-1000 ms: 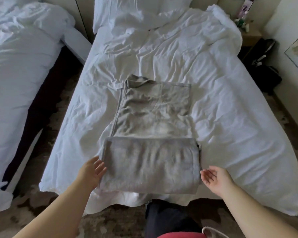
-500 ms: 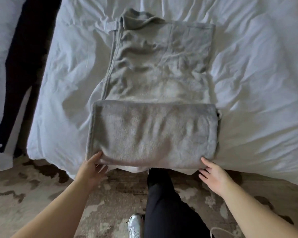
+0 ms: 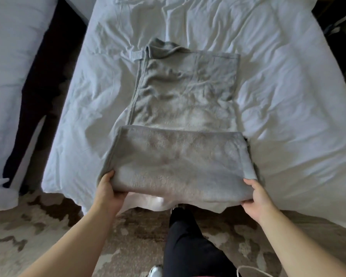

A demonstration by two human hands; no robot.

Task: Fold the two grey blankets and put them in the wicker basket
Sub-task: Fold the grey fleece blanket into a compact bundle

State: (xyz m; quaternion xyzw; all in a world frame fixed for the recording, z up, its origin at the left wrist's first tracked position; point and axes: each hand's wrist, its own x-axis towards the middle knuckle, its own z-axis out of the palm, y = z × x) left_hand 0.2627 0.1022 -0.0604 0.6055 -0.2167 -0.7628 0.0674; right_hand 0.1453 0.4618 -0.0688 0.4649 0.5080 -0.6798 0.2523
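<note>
White rumpled bed point(image 3: 288, 96) fills the view. A grey blanket point(image 3: 178, 162), partly folded, lies at the bed's near edge. The left hand point(image 3: 108, 189) and right hand point(image 3: 258, 196) each grip one of its near corners. Lifting both corners evenly should keep the layers aligned. No basket is visible.

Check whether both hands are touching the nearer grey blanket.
Touching. Head view: left hand and right hand each grip a near corner of the nearer grey blanket.
</note>
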